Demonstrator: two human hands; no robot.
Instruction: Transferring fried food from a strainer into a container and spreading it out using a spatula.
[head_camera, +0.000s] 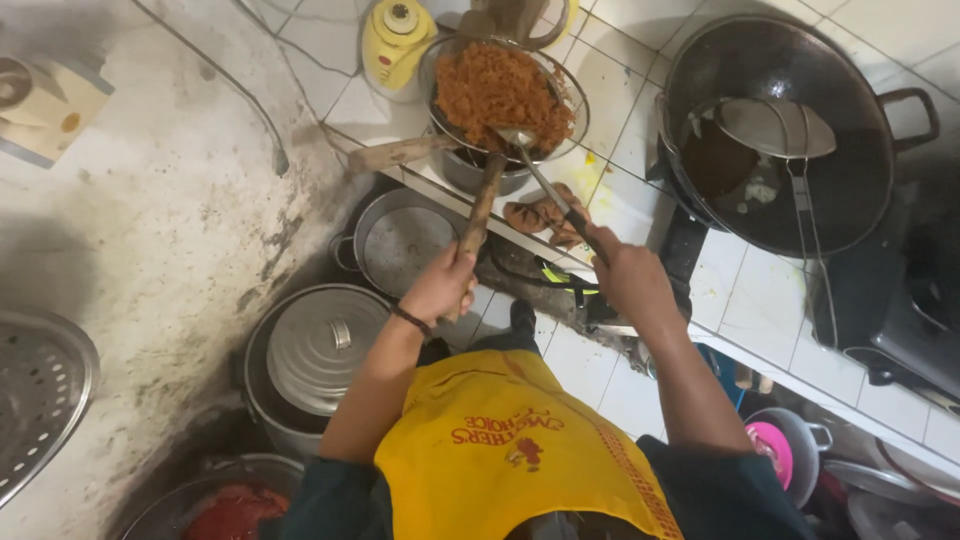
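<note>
At upper centre, a wire strainer (503, 95) heaped with orange shreds is steadied by its wooden handle, on which the left hand (440, 288) is closed. A metal spoon (540, 170) is clamped in the right hand (625, 275); its bowl is half buried in the shreds, and the pot (470, 172) beneath is mostly hidden.

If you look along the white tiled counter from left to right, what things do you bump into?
Yellow jug → wire strainer full of orange fried shreds → big black wok with a flat metal skimmer lying in it.
</note>
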